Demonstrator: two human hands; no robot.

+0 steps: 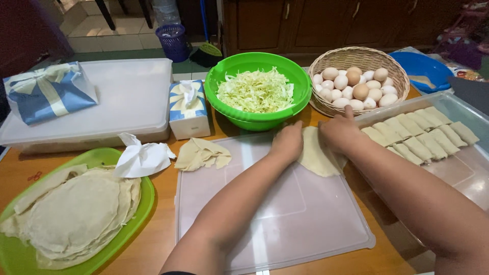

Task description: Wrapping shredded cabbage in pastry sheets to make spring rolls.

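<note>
A: Both hands down on the wrapper. Left hand [287, 142] and right hand [338, 132] sit side by side at the far edge of the translucent plastic board [285, 219], fingers curled over a pale dough wrapper [317, 155].

B: Gripping it or only pressing?

A: Pressing and cupping, by the look. Fingers bent narrow over the far rim of the wrapper, palms down. The near half of the sheet lies flat and free on the board. Whether anything is inside the fold, cannot tell; the hands cover it.

B: And the supplies?

A: Arranged in an arc within reach. Green bowl [257, 117] of shredded cabbage [254, 90] just beyond the board, touching distance from the left hand. Wicker basket [359, 56] of eggs [351, 84] beside it, toward the far right of the counter [158, 234].

B: Finished pieces?

A: Clear tray [458, 168] at the right edge, rolled pieces [417, 135] laid in tight slanted rows, packed close, likely to save room. It sits right beside the right forearm.

B: Left side?

A: Green tray [10, 254] at the near left corner with a stack of flat wrappers [71, 214]. A crumpled tissue [140, 158] rests on its rim. Torn wrapper scraps [201, 153] lie just off the board's far left corner. Tissue box [188, 109] behind them, next to a lidded white container [127, 97] with a blue-and-white packet [48, 91] on top.
</note>
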